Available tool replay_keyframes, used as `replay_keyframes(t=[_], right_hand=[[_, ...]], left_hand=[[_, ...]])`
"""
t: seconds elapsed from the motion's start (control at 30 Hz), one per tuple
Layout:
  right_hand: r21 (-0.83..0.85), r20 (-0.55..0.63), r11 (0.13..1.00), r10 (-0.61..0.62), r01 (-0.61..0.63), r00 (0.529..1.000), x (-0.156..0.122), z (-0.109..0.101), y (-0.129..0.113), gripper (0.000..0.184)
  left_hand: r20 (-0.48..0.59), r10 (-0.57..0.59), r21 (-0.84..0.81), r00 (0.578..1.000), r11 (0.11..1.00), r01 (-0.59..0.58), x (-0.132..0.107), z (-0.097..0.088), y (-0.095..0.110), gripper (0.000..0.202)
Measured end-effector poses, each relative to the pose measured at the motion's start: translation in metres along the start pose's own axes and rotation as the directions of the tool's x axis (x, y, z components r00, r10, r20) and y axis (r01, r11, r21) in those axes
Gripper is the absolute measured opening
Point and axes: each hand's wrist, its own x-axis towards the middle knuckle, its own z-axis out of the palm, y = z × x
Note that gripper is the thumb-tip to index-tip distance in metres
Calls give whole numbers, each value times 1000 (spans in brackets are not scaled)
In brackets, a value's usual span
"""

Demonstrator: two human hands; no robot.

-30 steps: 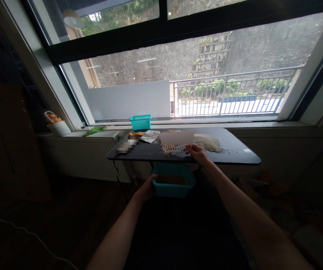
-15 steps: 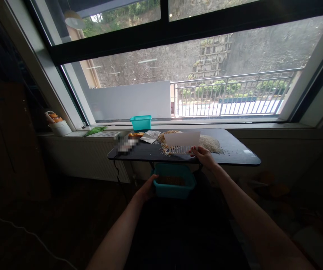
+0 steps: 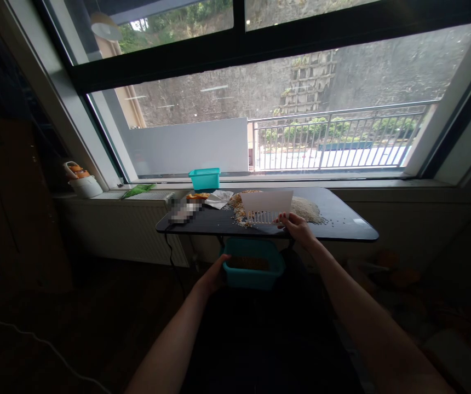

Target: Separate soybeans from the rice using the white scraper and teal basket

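Observation:
My right hand (image 3: pixel 295 225) grips the lower right corner of a white slotted plastic sieve panel (image 3: pixel 267 207), which stands tilted on the black table (image 3: pixel 342 227). Yellowish grains (image 3: pixel 237 208) lie mixed under and left of the panel. A heap of pale rice (image 3: pixel 307 209) lies right behind it. My left hand (image 3: pixel 213 276) holds the left side of a teal tub (image 3: pixel 252 264) just below the table's front edge. The tub has brownish grains inside.
A second teal tub (image 3: pixel 205 178) stands on the window sill. Crumpled white paper (image 3: pixel 218 199), an orange item (image 3: pixel 197 196) and a blurred object (image 3: pixel 183 210) lie on the table's left part. A white bowl (image 3: pixel 85 186) and green item (image 3: pixel 137 190) rest on the radiator shelf.
My right hand has shifted the sieve panel to the right across the table, toward the rice heap. My left hand and the tub under the edge have stayed put.

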Motion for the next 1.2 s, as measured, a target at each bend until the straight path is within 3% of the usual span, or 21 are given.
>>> replay_keyframes(t=[0.67, 1.2], right_hand=[[17, 39, 1000, -2, 2, 999, 1, 4, 1, 50], [8, 71, 1000, 0, -1, 997, -1, 8, -7, 51]], left_hand=[[62, -4, -57, 998, 998, 8, 4, -2, -2, 42], [17, -3, -30, 1000, 1000, 4, 4, -2, -2, 38]])
